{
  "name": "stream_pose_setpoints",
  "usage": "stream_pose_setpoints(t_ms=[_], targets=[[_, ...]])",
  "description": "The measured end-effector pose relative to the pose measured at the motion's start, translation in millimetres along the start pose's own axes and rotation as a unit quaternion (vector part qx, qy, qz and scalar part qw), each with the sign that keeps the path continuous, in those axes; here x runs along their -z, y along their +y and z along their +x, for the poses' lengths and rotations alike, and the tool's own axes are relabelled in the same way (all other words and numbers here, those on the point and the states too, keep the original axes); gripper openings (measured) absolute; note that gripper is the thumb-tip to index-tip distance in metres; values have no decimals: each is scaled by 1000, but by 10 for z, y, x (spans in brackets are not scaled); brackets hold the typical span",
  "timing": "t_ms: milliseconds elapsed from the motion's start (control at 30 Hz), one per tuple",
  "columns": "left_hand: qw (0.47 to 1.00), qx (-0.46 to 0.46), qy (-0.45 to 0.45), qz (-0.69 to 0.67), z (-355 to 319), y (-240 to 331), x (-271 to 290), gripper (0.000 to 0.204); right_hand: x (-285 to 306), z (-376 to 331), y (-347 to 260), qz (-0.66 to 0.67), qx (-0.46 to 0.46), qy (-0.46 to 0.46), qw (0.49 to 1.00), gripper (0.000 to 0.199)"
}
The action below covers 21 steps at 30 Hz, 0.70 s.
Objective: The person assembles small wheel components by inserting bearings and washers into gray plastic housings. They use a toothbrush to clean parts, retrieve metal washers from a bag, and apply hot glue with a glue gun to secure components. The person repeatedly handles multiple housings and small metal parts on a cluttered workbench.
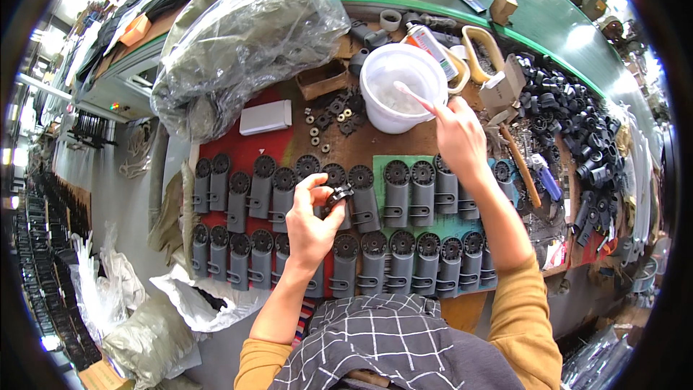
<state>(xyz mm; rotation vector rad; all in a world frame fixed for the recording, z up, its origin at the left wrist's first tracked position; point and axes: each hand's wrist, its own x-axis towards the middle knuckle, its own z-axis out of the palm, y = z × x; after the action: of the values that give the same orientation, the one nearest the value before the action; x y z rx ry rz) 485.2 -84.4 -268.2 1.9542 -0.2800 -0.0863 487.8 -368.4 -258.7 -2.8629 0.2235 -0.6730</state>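
My left hand (310, 225) pinches a small black round plastic part (338, 195) between thumb and fingers, above the rows of grey parts. In my right hand (460, 139) is a slim pinkish-white toothbrush (415, 95). Its head end points into the white plastic bucket (404, 124), over the pale contents, and I cannot tell if it touches them. Two rows of grey plastic tube-like parts (397, 198), each with a round black toothed end, lie across the bench. My left hand hides a few of them.
Behind the bucket stand a spray can (433, 50) and a yellowish tray (482, 50). Black fittings (577, 123) heap up at the right, beside an orange-handled tool (521, 166). Loose rings and black pieces (339, 112) lie near a white box (266, 117). A plastic-wrapped bundle (245, 36) sits far left.
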Motion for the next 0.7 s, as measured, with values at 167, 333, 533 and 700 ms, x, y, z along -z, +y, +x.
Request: stream_pose_setpoints(t_ms=[167,333,533,700], targets=[[994,54,-22,-97,-20,-4,-16,46,-495,735,189,-87,24,-195,977,13],[934,166,-99,-301,-107,-28,-111,44,-69,45,-136,160,50,17,986,9],[855,269,-215,-388,-272,-14,-543,46,321,-1421,-584,564,-345,-178,729,16],[840,282,-308,-348,-484,-19,-858,48,336,-2048,-481,572,-434,-86,691,12]])
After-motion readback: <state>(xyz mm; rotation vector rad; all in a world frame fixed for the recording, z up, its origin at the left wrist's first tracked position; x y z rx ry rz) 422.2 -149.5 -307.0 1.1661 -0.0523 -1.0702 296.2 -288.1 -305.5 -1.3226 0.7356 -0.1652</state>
